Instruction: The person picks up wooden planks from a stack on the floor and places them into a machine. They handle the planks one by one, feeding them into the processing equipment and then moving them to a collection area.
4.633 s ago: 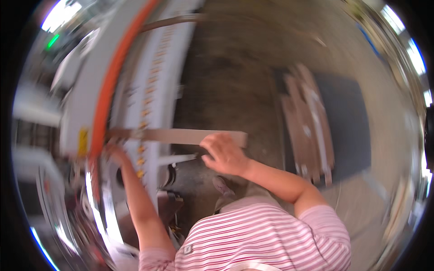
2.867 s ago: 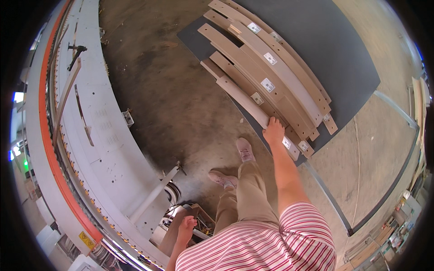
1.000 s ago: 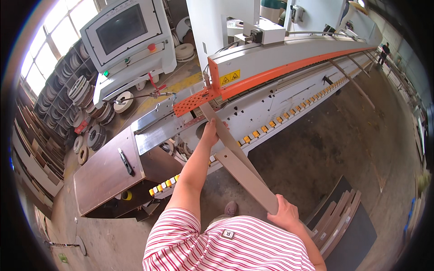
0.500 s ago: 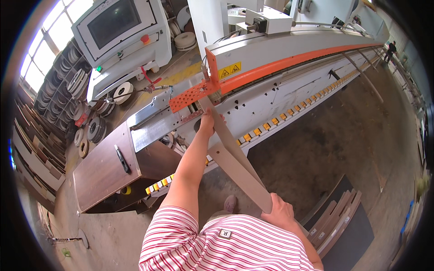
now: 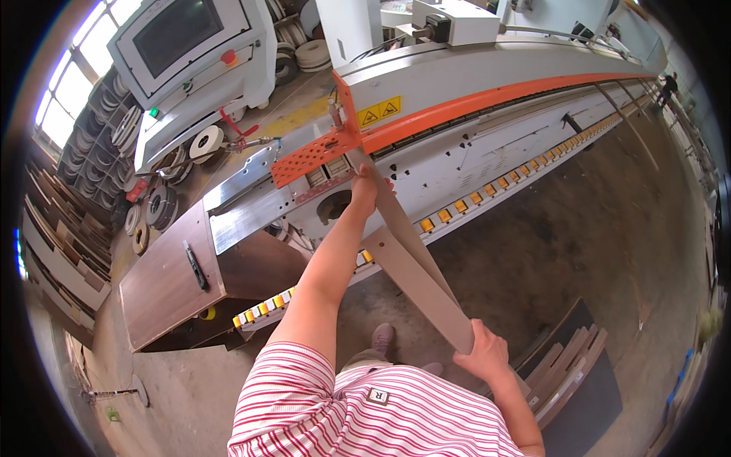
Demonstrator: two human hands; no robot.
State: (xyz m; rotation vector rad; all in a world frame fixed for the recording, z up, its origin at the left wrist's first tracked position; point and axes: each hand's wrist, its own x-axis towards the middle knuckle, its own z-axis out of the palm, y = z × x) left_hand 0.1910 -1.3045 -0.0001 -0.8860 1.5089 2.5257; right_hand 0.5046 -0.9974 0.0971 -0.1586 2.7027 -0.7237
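Note:
My left hand (image 5: 365,192) is closed around the far end of a long, narrow taupe panel strip (image 5: 403,221), right beside the machine's perforated orange guard (image 5: 316,158). That end sits against the machine's edge. A second strip of the same colour, a board with a small hole near its end (image 5: 415,283), slants below the first. Both strips converge toward my right hand (image 5: 486,352), whose fingers are wrapped round the near end of the holed board. Whether it also grips the first strip is hidden.
The long edge-banding machine (image 5: 487,141) runs to the far right, with yellow rollers (image 5: 461,206) along its rail. A utility knife (image 5: 196,266) lies on a brown cabinet (image 5: 164,286). More strips (image 5: 567,365) rest on a dark panel at lower right. Another person (image 5: 668,89) stands far off.
Both hands and the strips have moved a little to the right along the machine. The view has shifted slightly too. Both grips look the same.

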